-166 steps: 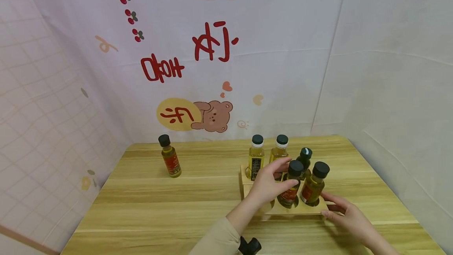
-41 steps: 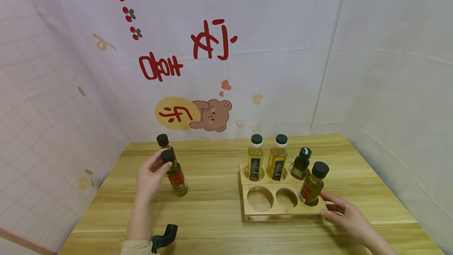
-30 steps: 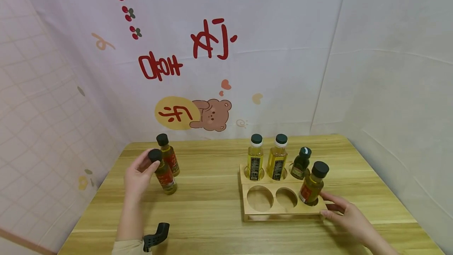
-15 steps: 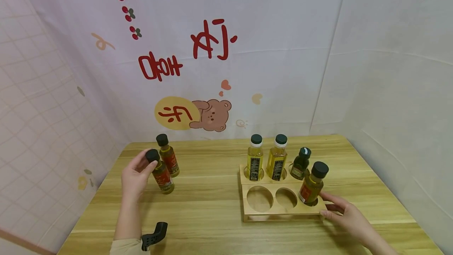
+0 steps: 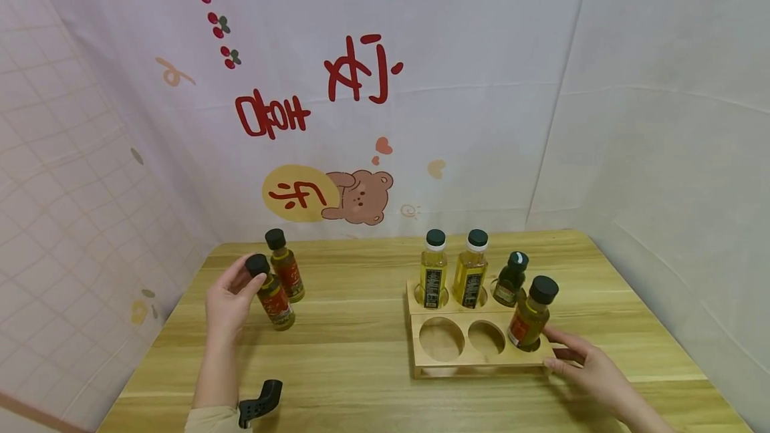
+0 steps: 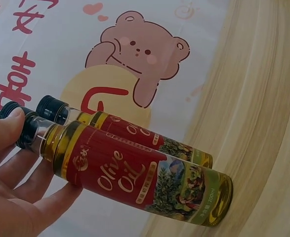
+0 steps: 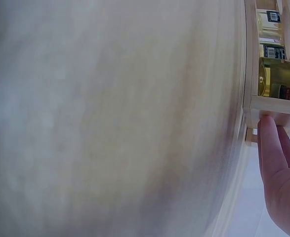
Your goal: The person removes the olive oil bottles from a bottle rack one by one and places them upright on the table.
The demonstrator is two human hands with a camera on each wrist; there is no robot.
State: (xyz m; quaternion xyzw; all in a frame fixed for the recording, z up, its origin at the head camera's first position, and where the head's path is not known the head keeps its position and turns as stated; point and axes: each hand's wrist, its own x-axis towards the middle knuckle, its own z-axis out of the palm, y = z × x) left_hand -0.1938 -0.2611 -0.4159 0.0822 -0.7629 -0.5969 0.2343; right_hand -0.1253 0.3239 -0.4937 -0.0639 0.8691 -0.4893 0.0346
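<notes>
On the left of the table my left hand [image 5: 230,301] pinches the dark cap of an olive oil bottle [image 5: 277,304] between thumb and fingers. That bottle has a red label, and its base is right at the tabletop. Just behind it stands a matching olive oil bottle [image 5: 287,272], partly covered by it in the left wrist view. My right hand [image 5: 592,369] grips the right end of a two-step wooden bottle rack [image 5: 487,361], thumb at the front corner and fingers along the side. One red-labelled bottle [image 5: 529,319] sits in the rack's front right hole.
The rack's back row holds two yellow oil bottles [image 5: 433,279] with white-ringed necks and a small dark green bottle [image 5: 510,282]. Two front holes are vacant. A black bracket [image 5: 261,403] is on the left wrist. Printed cloth walls [image 5: 481,119] border the wooden table [image 5: 355,353].
My left hand has carried the olive oil bottle from the rack's front middle hole to the left side, settling slightly further left lately. The right hand has stayed at the rack.
</notes>
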